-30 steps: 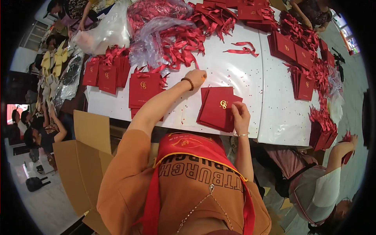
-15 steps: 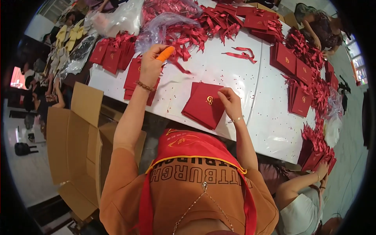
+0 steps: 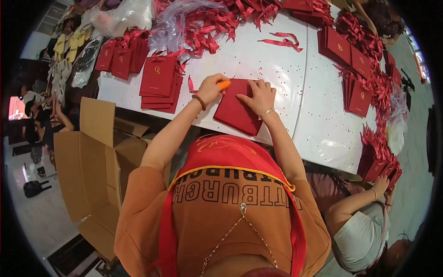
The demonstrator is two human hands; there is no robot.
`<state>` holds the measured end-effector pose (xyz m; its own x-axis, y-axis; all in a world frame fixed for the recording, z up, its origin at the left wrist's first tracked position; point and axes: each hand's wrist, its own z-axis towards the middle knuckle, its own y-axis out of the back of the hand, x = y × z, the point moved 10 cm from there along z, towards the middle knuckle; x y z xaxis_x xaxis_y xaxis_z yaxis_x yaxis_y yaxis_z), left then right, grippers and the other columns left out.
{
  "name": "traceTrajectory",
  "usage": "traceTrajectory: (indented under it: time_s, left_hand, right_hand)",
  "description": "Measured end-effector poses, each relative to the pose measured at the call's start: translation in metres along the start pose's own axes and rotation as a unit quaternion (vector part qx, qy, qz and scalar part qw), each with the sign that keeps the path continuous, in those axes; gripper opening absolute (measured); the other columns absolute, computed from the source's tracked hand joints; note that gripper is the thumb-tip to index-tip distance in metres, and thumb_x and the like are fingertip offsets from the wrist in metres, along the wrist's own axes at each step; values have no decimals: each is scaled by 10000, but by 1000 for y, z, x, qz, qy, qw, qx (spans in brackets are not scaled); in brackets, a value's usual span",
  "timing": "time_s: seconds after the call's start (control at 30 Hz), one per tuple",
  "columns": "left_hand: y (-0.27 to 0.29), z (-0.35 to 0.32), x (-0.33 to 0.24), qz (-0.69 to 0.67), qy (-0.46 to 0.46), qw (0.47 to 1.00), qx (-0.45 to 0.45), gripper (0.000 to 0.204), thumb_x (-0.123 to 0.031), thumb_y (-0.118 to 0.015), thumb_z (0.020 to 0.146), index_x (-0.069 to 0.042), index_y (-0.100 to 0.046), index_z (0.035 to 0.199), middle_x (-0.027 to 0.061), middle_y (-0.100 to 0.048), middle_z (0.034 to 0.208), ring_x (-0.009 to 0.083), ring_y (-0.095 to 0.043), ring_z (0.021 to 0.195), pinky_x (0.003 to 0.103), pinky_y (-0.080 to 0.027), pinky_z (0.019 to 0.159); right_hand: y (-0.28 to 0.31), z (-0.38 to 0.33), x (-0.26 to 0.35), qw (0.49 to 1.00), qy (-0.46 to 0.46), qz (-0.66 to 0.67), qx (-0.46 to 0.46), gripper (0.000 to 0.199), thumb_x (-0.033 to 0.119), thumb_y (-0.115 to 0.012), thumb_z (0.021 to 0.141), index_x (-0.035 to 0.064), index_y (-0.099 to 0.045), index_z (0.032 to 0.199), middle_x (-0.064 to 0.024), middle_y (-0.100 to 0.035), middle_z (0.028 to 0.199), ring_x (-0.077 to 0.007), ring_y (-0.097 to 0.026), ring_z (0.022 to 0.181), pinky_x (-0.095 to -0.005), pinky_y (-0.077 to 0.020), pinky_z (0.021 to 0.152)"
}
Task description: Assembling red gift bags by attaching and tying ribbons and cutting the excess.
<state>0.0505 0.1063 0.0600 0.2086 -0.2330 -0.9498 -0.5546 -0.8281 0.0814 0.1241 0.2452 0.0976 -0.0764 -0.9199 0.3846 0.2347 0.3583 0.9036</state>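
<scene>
In the head view, a stack of flat, dark red rectangular paper bags (image 3: 236,113) lies at the near edge of a white-topped counter (image 3: 318,134), turned at a slant between the person's two hands. The right hand (image 3: 259,96), with a thin pale bracelet at its wrist, rests on the upper right part of the stack, its fingers spread wide and its thumb reaching inward over the top bag. The left hand (image 3: 213,88), with a brown beaded bracelet and a bright orange cover (image 3: 224,85) on one finger, is at the stack's upper left corner with its fingers curled; whether they pinch anything cannot be told. Left of the stack, just past the left hand, is a short red ribbon strand (image 3: 190,84), and farther left is a pile of red bags with a gold emblem (image 3: 159,78). Beyond the stack, at the far side, a heap of shiny red ribbons (image 3: 207,32) lies beside crumpled clear plastic; beyond it and to the right is a loose red satin ribbon (image 3: 282,42). Well to the stack's right stand more ribboned red bags (image 3: 339,48), and a co-worker's hand (image 3: 380,184) touches another ribboned bunch (image 3: 376,169) toward the near right.
</scene>
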Motion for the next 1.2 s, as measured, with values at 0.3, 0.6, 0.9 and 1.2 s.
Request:
traceTrajectory:
  time_s: [0.3, 0.6, 0.9, 1.2]
  left_hand:
    - [-12, 5, 13, 61, -14, 997, -34, 84, -73, -602, 762, -4, -618, 808, 79, -624, 659, 115, -570, 535, 253, -457, 501]
    - [-17, 1, 3, 192, -26, 980, -37, 112, -76, -609, 718, -4, -599, 803, 114, -618, 666, 181, -603, 592, 283, -467, 550]
    - [-19, -7, -2, 182, -45, 980, -65, 96, -65, -586, 727, -13, -597, 808, 130, -629, 708, 214, -608, 630, 301, -464, 572]
    - [-20, -9, -11, 156, -71, 982, -78, 59, -37, -581, 762, 3, -585, 805, 60, -589, 650, 92, -520, 557, 244, -418, 496]
  right_hand:
    - [-6, 3, 15, 999, 3, 5, 40, 399, 375, -720, 620, 96, -595, 876, -68, -557, 852, -238, -517, 815, -367, -366, 693]
    - [-44, 7, -16, 944, -124, 180, 248, 408, 407, -578, 753, 177, -595, 1090, -101, -645, 902, -286, -610, 830, -353, -471, 736]
    - [-63, 2, -22, 903, -147, 292, 279, 408, 382, -587, 756, 177, -586, 1109, -92, -644, 929, -251, -608, 863, -335, -459, 753]
    - [-58, 0, -26, 912, -132, 298, 248, 392, 330, -609, 767, 158, -580, 1117, -103, -634, 973, -251, -602, 892, -327, -455, 776]
